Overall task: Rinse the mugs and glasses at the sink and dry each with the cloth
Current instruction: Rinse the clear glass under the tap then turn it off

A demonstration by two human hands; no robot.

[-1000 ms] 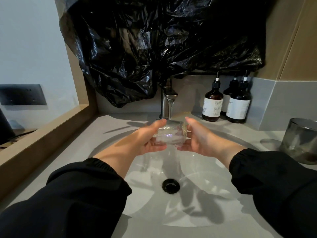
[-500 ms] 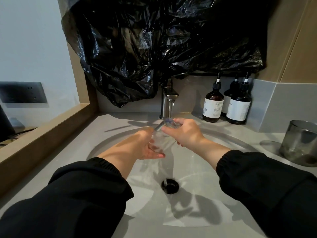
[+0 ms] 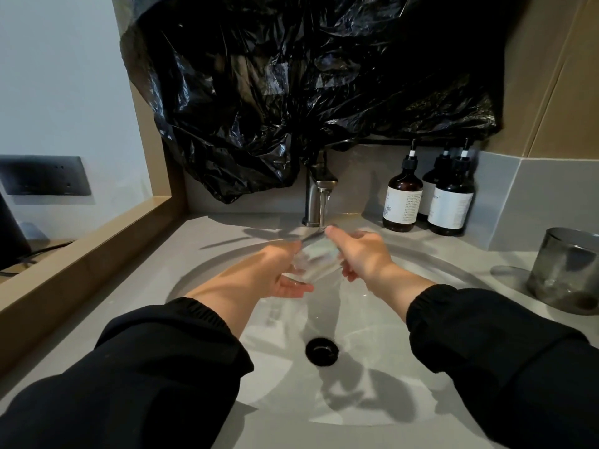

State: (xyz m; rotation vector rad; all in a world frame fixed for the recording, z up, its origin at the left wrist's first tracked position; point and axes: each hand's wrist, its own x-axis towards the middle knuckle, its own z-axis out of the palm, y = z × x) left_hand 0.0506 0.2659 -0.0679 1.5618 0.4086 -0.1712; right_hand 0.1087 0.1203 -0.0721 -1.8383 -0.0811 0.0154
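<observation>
Three bottles [image 3: 403,202], labels illegible; left hand [image 3: 275,273], right hand [image 3: 359,254] hold glass [image 3: 316,260].

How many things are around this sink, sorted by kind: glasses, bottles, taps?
Glasses: 2 (clear glass, smoky glass)
Pump bottles: 3
Tap: 1
Total: 6

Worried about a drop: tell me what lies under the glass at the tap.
The left hand has its fingers beneath the glass; below lies the white sink basin, its black drain nearer the person. Hand and glass hide the basin spot directly below.
</observation>
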